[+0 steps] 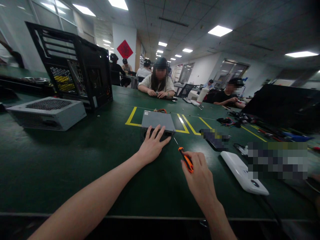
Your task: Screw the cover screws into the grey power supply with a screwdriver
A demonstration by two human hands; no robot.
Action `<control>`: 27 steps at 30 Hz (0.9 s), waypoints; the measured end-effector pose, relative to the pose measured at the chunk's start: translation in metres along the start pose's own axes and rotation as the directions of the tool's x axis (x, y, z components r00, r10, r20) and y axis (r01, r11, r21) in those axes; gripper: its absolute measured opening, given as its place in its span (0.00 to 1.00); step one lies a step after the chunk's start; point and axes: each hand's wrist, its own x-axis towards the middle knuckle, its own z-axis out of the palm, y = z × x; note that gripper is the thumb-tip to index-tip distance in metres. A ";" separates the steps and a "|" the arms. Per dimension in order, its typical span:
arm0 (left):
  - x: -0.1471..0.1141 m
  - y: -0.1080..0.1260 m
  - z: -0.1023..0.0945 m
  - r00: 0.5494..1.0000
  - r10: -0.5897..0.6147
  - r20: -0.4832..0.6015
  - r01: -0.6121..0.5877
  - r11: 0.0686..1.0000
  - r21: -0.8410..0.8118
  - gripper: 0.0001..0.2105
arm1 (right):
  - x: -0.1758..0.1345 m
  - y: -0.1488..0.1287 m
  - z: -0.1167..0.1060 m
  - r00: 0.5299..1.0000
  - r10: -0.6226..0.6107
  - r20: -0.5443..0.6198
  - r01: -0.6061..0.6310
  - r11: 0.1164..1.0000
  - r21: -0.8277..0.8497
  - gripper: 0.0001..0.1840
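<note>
A grey computer power supply [160, 120] lies on the green table, its fan side facing me and a bundle of coloured wires at its back. My left hand [152, 146] rests on its top and near edge, fingers spread and stretched out. In my right hand [198, 170] is an orange and black screwdriver [186, 160], held by the handle. The blade points up and left, its tip at the right front corner of the power supply. Whether the tip sits in a screw is too small to tell.
At the left stand a black computer case [92, 73] and a second power supply [50, 113]. A white device [242, 173] lies at the right, near loose cables [228, 121] and a black panel [282, 106]. Yellow tape [131, 116] marks the table. A person [160, 80] sits opposite.
</note>
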 end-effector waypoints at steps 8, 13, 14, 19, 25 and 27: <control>0.003 0.007 0.004 0.999 -0.034 -0.016 0.035 0.998 0.047 0.23 | 0.001 0.002 0.002 0.979 0.162 0.125 -0.182 0.968 0.172 0.16; 0.004 0.009 0.002 0.999 -0.035 -0.003 0.035 0.997 0.064 0.24 | 0.000 0.004 0.000 0.957 0.233 0.175 -0.266 0.944 0.198 0.16; 0.004 0.009 0.002 0.999 -0.038 -0.001 0.037 0.997 0.067 0.24 | 0.000 0.004 0.000 0.956 0.236 0.172 -0.269 0.941 0.205 0.16; 0.005 0.011 0.001 0.998 -0.055 -0.004 0.056 0.996 0.066 0.23 | 0.000 0.006 -0.001 0.960 0.224 0.168 -0.259 0.939 0.225 0.18; 0.005 0.013 0.000 0.998 -0.060 -0.017 0.060 0.997 0.052 0.23 | 0.000 0.006 -0.002 0.963 0.223 0.148 -0.257 0.928 0.269 0.17; 0.005 0.013 0.000 0.998 -0.063 -0.016 0.064 0.997 0.051 0.23 | -0.002 0.008 -0.003 0.957 0.250 0.144 -0.283 0.911 0.301 0.16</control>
